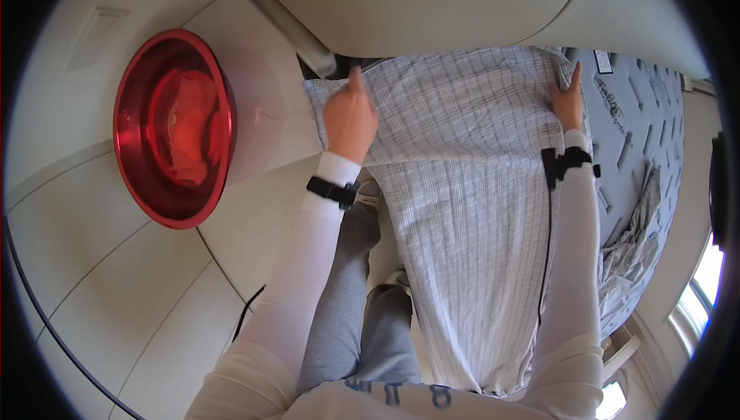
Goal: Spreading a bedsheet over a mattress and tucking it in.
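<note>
A light grey plaid bed sheet [462, 113] lies over the head end of a bed, and a long part of it hangs down towards me. My left hand [350, 119] is over the sheet near its left corner, fingers curled and one digit pointing to the headboard. Slight blur hides whether cloth is inside that hand. At the sheet's right edge, my right hand [568, 105] grips the gathered border, its thumb extended. Beyond this edge the grey patterned mattress [630, 107] is bare and bears printed writing.
A pale padded headboard [439, 3] rises directly behind the sheet, with a metallic leg or rail [318, 64] at its left. On the left stands a shiny red basin [124, 131] holding a cloth [193, 125]. Crumpled grey fabric [636, 246] lies farther down the mattress.
</note>
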{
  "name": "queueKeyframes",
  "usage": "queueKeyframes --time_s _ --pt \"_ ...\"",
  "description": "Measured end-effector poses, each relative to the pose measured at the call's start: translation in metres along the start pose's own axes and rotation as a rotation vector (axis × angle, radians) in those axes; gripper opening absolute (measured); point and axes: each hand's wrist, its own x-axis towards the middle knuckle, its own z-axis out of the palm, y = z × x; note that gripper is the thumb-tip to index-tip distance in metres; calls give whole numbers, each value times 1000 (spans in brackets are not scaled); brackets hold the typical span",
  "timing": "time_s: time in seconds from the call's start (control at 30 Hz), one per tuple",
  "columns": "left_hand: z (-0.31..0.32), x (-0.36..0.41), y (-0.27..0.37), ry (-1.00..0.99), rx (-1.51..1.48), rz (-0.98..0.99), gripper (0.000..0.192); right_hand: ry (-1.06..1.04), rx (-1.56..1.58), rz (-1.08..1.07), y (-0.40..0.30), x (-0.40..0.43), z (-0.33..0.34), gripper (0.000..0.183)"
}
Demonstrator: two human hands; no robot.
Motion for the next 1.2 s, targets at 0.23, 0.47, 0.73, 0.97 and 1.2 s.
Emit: queueKeyframes --time_s 0.23,0.47,0.73,0.97,1.2 --pt "35 33 -39 -163 -448 -446 23 -167 94 -88 20 59 7 45" --pt "50 32 -9 513 -321 -402 20 205 481 -210 8 74 26 30" --pt "69 53 -13 514 -526 -576 20 -81 468 -464 -11 59 70 39" --pt "109 78 -72 284 -578 -321 38 0 -39 -410 -51 78 101 48" --pt "91 18 -20 -28 -1269 -580 57 116 -328 -259 -20 67 119 62"
